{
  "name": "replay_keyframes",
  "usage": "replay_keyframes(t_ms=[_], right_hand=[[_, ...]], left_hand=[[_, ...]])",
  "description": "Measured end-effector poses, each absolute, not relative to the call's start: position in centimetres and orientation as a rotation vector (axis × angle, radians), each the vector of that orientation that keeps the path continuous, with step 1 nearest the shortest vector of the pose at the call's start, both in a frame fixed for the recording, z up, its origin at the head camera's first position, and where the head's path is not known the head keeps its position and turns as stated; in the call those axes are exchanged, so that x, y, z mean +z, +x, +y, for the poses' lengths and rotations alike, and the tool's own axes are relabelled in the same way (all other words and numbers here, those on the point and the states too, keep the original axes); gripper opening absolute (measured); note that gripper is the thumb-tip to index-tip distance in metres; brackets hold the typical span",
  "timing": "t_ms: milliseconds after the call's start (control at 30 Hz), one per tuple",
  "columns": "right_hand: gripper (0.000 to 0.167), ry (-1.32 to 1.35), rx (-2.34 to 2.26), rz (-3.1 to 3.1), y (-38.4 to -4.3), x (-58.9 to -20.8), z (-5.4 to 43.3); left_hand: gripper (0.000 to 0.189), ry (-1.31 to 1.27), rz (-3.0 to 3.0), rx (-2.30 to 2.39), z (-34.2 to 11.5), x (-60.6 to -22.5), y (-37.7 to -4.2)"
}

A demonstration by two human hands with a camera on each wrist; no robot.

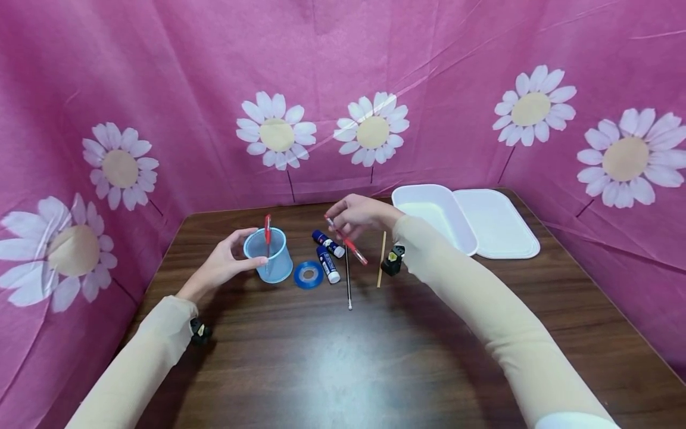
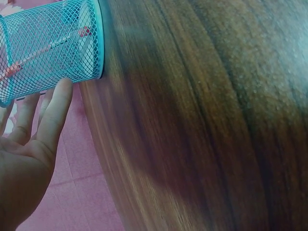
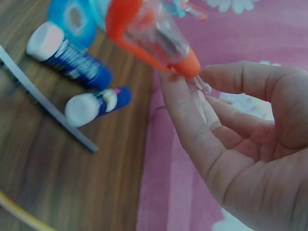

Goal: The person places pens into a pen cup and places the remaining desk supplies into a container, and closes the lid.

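My left hand [image 1: 227, 262] holds a light-blue mesh pen cup [image 1: 280, 268] at the table's left, its thumb on the near side and fingers round the far side. A red pen [image 1: 268, 229] stands in the cup, visible through the mesh in the left wrist view. Above the table, my right hand [image 1: 360, 214] pinches a second red pen [image 1: 354, 247] with a clear barrel, tilted down to the right. Beneath and beside that hand lie two blue glue sticks [image 1: 323, 241] [image 1: 328, 266], a blue tape roll [image 1: 298, 277] and a dark pencil [image 1: 349, 283].
A thin wooden stick [image 1: 382, 256] lies right of the pencil. Farther right and back, a white plastic container [image 1: 470, 245] stands beside its flat white lid [image 1: 498, 226]. A pink flowered cloth [image 1: 321, 65] hangs round the wooden table [image 1: 268, 357].
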State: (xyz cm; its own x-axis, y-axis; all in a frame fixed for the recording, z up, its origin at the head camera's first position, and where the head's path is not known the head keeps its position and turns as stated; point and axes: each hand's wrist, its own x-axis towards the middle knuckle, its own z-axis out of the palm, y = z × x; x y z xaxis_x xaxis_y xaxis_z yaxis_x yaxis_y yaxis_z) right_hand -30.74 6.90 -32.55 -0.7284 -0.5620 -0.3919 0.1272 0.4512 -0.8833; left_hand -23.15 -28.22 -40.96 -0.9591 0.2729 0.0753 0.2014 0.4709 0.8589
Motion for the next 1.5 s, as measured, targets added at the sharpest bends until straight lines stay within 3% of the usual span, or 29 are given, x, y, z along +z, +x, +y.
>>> replay_keyframes(t_ms=[533,1500], right_hand=[[0.052,-0.473,-1.377,1.981,-30.1,-28.3,3.7],[0.021,-0.447,-1.644,1.75,-30.1,-27.1,-0.3]], left_hand=[[0.078,0.412,2.622,1.533,-28.2,-41.0,-23.0],[0.079,0.395,2.604,1.538,-28.3,-41.0,-23.3]])
